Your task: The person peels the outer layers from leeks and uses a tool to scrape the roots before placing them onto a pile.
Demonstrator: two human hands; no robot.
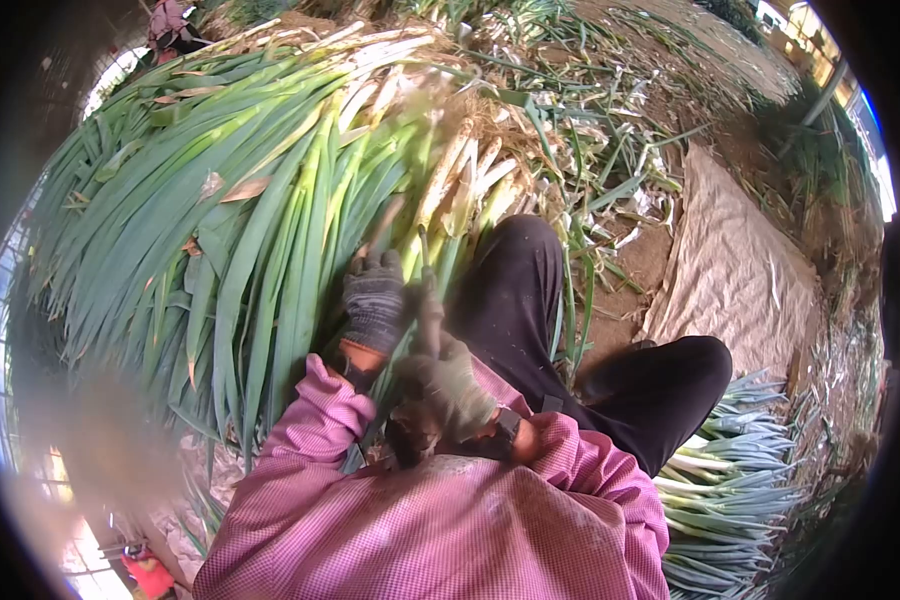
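Note:
A big heap of green onions (240, 200) with long green leaves and white stalks lies in front of me. My left hand (374, 298), in a grey knit glove, grips the green stalks of one bunch. My right hand (450, 385), also gloved, is closed around the lower part of the same bunch (422, 270), close to my chest. Both pink checked sleeves (450, 510) fill the bottom of the view. My knees in black trousers (530, 290) are bent on the right of the hands.
A second pile of trimmed green onions (730, 490) lies at the lower right beside my leg. A beige sack cloth (735, 270) covers the ground at the right. Loose leaves and roots litter the soil (610, 130) behind.

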